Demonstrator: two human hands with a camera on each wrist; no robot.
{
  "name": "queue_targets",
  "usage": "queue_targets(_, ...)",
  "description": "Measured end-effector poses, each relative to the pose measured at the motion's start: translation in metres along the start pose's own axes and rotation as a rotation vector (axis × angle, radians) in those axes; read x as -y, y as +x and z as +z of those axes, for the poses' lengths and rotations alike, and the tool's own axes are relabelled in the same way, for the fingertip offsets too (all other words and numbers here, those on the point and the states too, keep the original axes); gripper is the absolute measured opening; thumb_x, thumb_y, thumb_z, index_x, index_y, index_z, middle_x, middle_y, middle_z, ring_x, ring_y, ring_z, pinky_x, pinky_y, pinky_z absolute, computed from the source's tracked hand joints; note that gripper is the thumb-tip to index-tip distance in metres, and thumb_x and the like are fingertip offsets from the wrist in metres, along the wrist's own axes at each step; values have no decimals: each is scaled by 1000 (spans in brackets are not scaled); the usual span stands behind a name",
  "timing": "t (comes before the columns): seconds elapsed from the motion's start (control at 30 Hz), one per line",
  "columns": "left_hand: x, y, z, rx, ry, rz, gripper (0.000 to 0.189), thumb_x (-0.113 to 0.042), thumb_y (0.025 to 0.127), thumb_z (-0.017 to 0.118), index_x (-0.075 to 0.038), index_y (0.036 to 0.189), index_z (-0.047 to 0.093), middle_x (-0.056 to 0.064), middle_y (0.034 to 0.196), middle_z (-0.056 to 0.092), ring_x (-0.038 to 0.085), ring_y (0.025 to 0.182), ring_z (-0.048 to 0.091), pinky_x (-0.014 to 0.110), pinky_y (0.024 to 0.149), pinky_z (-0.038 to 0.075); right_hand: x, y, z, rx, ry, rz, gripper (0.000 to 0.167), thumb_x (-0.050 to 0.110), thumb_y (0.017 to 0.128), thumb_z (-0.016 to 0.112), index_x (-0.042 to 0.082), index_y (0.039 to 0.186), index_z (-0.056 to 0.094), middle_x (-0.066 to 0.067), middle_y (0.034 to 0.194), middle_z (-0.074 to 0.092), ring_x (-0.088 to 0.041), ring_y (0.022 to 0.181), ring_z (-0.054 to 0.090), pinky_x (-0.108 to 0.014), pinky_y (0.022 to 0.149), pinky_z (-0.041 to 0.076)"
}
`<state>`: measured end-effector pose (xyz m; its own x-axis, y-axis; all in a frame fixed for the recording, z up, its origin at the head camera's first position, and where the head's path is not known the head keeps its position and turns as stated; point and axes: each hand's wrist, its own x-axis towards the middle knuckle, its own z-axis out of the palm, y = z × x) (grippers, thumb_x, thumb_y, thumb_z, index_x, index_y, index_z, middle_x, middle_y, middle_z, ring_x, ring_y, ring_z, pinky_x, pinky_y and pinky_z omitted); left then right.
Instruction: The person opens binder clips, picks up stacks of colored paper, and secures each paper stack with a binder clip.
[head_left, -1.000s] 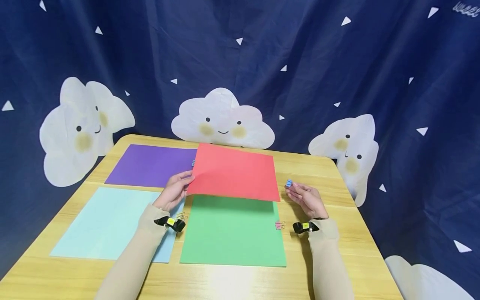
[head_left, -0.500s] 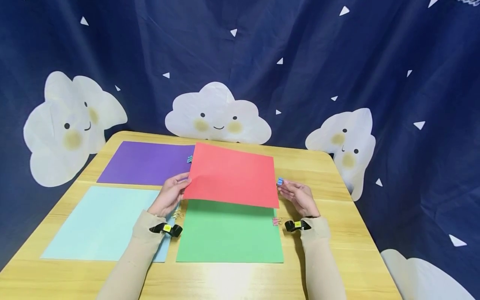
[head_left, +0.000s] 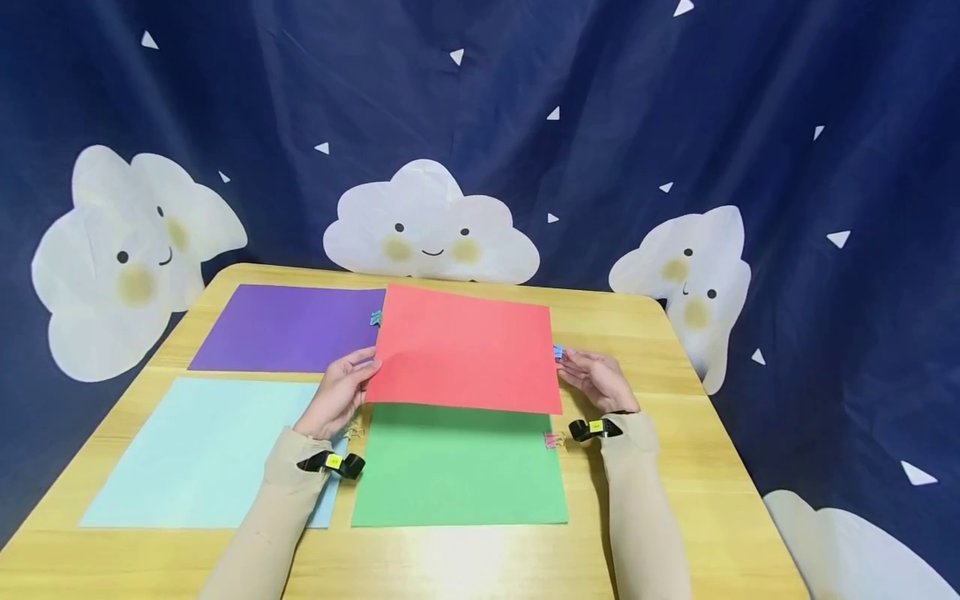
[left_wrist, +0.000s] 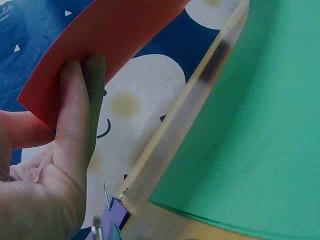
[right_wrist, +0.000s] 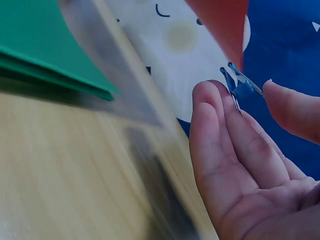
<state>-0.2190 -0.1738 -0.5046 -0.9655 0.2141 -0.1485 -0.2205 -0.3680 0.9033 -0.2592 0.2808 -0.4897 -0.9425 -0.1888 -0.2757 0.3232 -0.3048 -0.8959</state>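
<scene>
My left hand (head_left: 337,396) pinches the left edge of a sheet of red paper (head_left: 465,350), thumb on top and fingers beneath. The sheet is raised and bends slightly. In my right hand (head_left: 600,379) a small blue binder clip (right_wrist: 244,91) is pinched between thumb and fingers by its wire handles. From the head view the clip is right at the sheet's right edge. Below the red sheet lies green paper (head_left: 457,479), its far part hidden. A pink binder clip (head_left: 552,440) sits on the green paper's right edge.
Purple paper (head_left: 288,329) with a teal clip (head_left: 376,317) on its right edge lies at the back left. Light blue paper (head_left: 195,454) is in front of it, partly under my left arm, with a gold-coloured clip (head_left: 356,429) at its right edge. A patterned curtain (head_left: 585,67) hangs behind the table.
My right hand has moved left, bringing the blue binder clip up to the red sheet's right edge. My left hand keeps its pinch, and the head view has shifted slightly.
</scene>
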Motion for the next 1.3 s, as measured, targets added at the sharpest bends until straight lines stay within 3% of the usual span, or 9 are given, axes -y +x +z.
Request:
queue_targets(0.53,-1,-3,-2,3,8,-6,67,-8,108,52,8,161,14,-5,102,74,4,82,75,17,76,62,6,0,1,66,45,24,25,6,108,50,7,107,76,-5,95,80,-14,92,78,-24,91,62)
queue_targets(1.0,-1,-2,1,7,-5,-9,67,-7,108,51,8,161,13,-5,103,74,5,83,76,20,78,62,7,1,2,18,8,28,26,3,107,53,9,97,76,-4,94,79,-13,90,77,-24,88,63)
queue_targets(1.3,2,0,4,15,18,-12,66,-8,109,51,7,161,14,-6,102,74,5,82,75,20,76,62,0,3,8,-17,-55,42,17,3,105,56,5,107,72,-1,96,79,-10,88,75,-24,85,64)
